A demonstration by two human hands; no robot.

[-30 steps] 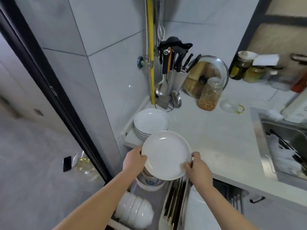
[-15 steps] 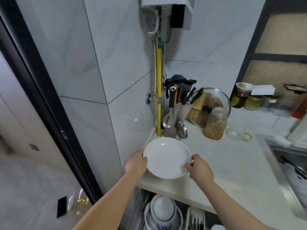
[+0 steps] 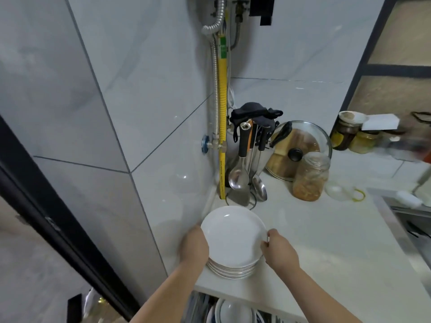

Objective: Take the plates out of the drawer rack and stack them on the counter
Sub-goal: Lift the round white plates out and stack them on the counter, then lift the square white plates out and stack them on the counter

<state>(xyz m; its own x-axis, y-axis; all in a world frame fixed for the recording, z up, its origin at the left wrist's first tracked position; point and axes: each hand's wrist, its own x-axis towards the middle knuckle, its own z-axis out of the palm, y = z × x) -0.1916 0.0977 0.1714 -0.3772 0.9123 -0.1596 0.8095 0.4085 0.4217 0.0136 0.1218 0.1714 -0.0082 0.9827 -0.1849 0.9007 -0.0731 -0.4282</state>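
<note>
A round white ceramic plate (image 3: 233, 236) is gripped at its opposite rims by the curled fingers of the left hand (image 3: 194, 247) and the right hand (image 3: 278, 251). It is held atop a stack of white plates (image 3: 231, 269) on the pale stone counter (image 3: 326, 252), near the tiled corner.

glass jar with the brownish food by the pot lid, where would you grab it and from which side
Probably around the body of the clear glass jar, coming from the front over the bare white counter. It stands upright and its side facing the camera is unobstructed. A glass pot lid leans right behind it and the hanging metal utensils stand to its left, so those sides look crowded.
</note>
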